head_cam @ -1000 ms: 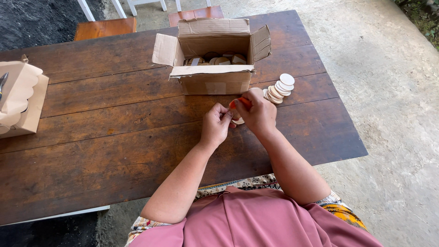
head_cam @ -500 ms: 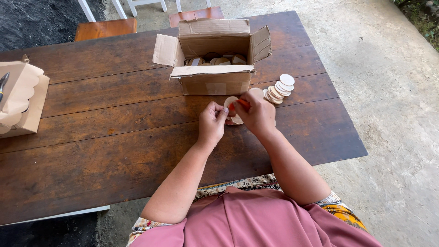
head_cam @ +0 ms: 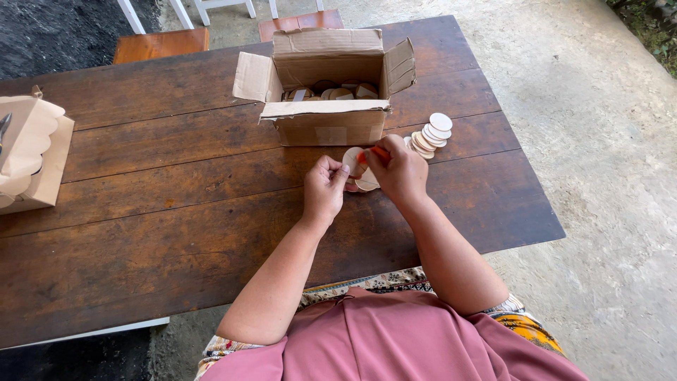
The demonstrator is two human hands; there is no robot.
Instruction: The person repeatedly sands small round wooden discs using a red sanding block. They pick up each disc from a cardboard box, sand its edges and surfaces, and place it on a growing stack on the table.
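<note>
My left hand [head_cam: 325,189] pinches the edge of a small round wooden disc [head_cam: 351,159] held upright above the table. My right hand [head_cam: 399,171] is closed around a small orange-red tool [head_cam: 381,152] whose tip meets the disc. More pale discs [head_cam: 366,181] lie under my hands on the dark wooden table [head_cam: 176,212]. Just beyond my hands stands an open cardboard box [head_cam: 328,120] with several discs inside. A fanned row of wooden discs [head_cam: 431,134] lies on the table to the right of the box.
A second, lighter cardboard box [head_cam: 32,159] sits at the table's left edge. Wooden benches [head_cam: 159,44] and white chair legs stand behind the table. The table's right edge drops to a concrete floor [head_cam: 606,176].
My hands have stayed in the same place in front of the box; the disc between them has turned slightly. Nothing else has moved.
</note>
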